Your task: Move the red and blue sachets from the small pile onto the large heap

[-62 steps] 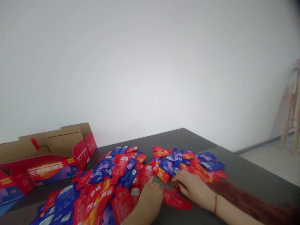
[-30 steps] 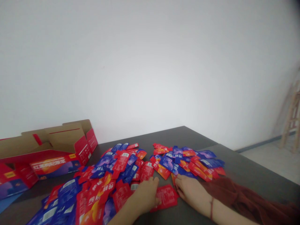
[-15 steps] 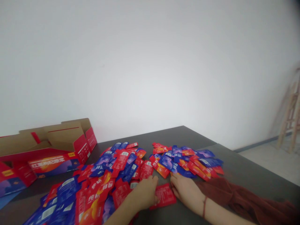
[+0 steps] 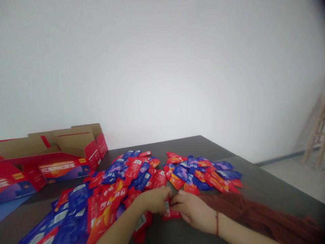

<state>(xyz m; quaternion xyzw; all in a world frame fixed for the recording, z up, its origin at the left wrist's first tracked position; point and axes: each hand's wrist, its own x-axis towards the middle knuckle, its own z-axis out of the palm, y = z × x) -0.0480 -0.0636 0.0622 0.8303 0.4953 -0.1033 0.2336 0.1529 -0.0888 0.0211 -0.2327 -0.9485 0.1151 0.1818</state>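
Your two hands meet over a single red packet [image 4: 172, 215], which lies low on the dark table [image 4: 274, 189], partly hidden by your fingers. Your left hand [image 4: 157, 200] comes at it from the left, its fingers curled down and drawn well in; your right hand [image 4: 198, 211] reaches its right side, thumb and fingers nearly together. Both seem to touch it, but the fingers cover the contact, so you can't tell how firmly either has hold. Working from opposite sides probably keeps a soft, flat packet from sliding or folding. Your left forearm slants up from beneath the packet's left side, passing over loose packets, with the back of the hand up. Your right forearm comes in low from the packet's right, a thin red cord [image 4: 217, 223] around the wrist. The larger pile of packets [image 4: 104, 206] spreads to the packet's left, and a brown cloth [image 4: 254, 213] lies to its right. The smaller pile [image 4: 200, 173] sits beyond it and to the right, the gap likely giving your hands room. Farther off to its left stands an open carton [image 4: 63, 166], with the pale wall [image 4: 162, 84] behind everything.
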